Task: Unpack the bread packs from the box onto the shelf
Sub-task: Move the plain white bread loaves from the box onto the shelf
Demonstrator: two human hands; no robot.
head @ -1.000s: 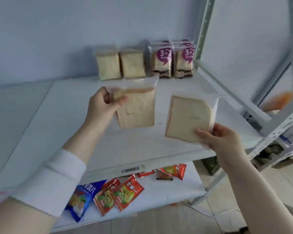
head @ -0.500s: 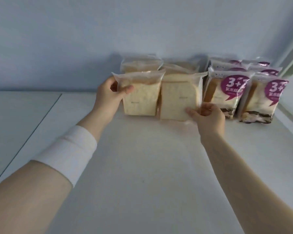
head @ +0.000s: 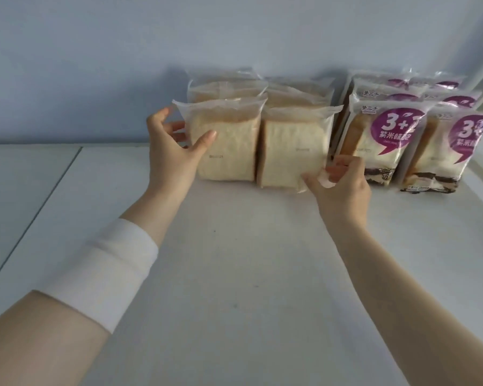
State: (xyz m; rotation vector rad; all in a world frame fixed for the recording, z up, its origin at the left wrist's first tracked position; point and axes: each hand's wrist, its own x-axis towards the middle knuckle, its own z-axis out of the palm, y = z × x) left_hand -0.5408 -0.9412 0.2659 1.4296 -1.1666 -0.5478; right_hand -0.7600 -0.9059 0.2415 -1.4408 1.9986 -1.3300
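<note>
**Left front bread pack** [head: 229,146]: clear wrapper with a crimped top seal. It holds pale square slices with a tan crust line along the top, and a small printed code shows on the face. It stands upright at the far end of the white shelf [head: 248,260], at 12 o'clock from the wearer.

**Right front bread pack** [head: 293,151]: same kind and also upright. It stands at 3 o'clock of the first, with their sides touching.

**Rear bread packs** [head: 223,84]: two more clear packs stand directly behind the front pair, at their 12 o'clock, by the pale blue wall [head: 234,32]. Only their tops show.

**Purple-label packs** [head: 382,140]: these stand in rows at 3 o'clock of the plain packs. Each has a purple speech-bubble label reading "3+2" and pale slices with a dark layer at the base.

**Left hand** [head: 173,154]: it is at 9 o'clock of the left front bread pack. The thumb lies on the front face and the fingers reach round the left edge in a light grasp. A white wristband [head: 103,271] sits on the forearm.

**Right hand** [head: 343,185]: it is at 5 o'clock of the right front bread pack. The fingers are curled, pinching the wrapper's lower right corner.
</note>
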